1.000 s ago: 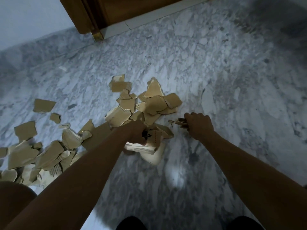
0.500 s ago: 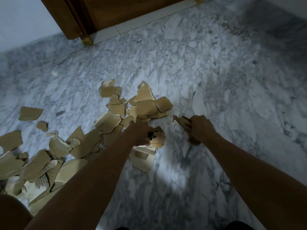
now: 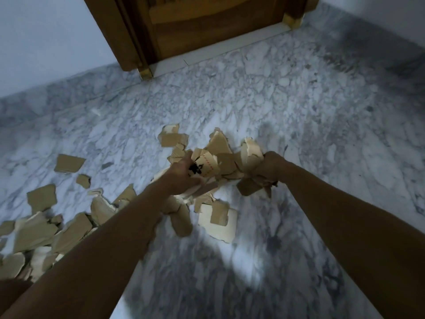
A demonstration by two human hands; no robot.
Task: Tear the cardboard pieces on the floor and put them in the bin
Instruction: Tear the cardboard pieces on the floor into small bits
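**My left hand [image 3: 181, 176] and right hand [image 3: 269, 168], each clenched on cardboard**

Low over the marble floor [image 3: 310, 116], my left hand grips a cardboard piece [image 3: 204, 165] printed with a black mark and a red dashed line, fingers curled round it. Just beside it, my right hand clutches a pale torn scrap [image 3: 251, 153] that sticks up from the fist, with a brown flap [image 3: 249, 187] hanging below. A heap [image 3: 219, 143] of torn bits lies behind my hands, a larger pale sheet [image 3: 220, 229] on the floor nearer me, and more pieces [image 3: 34, 231] spread away to my left. A wooden door [image 3: 207, 26] stands at the far edge
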